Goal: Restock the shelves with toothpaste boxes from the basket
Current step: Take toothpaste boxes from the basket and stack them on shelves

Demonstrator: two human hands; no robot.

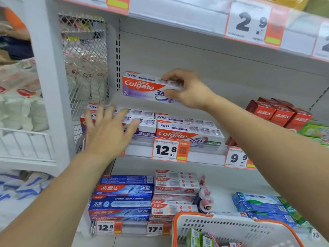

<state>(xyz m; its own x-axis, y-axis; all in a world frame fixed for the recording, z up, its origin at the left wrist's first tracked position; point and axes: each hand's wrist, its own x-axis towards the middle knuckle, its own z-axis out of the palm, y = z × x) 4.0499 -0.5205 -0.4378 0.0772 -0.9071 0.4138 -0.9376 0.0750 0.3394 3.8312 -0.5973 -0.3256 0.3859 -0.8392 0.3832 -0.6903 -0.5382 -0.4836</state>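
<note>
My right hand (pixel 187 90) grips the right end of a white, red and purple Colgate 360 toothpaste box (pixel 142 86), held level above the middle shelf (pixel 204 155). Below it, several matching Colgate 360 boxes (pixel 188 131) lie stacked on that shelf. My left hand (pixel 108 129), fingers spread and straight, hovers in front of the left stack (pixel 144 125); whether it touches is unclear. The white basket with an orange rim (pixel 231 227) sits at the bottom right with a few green and purple boxes (pixel 201 238) inside.
Red boxes (pixel 279 113) and green packs (pixel 315 131) stand on the right of the middle shelf. The lower shelf carries blue Colgate boxes (pixel 122 198), white-red boxes (pixel 174 191) and blue-green boxes (pixel 261 205). A wire mesh panel (pixel 85 68) closes the left side. Price tags line the shelf edges.
</note>
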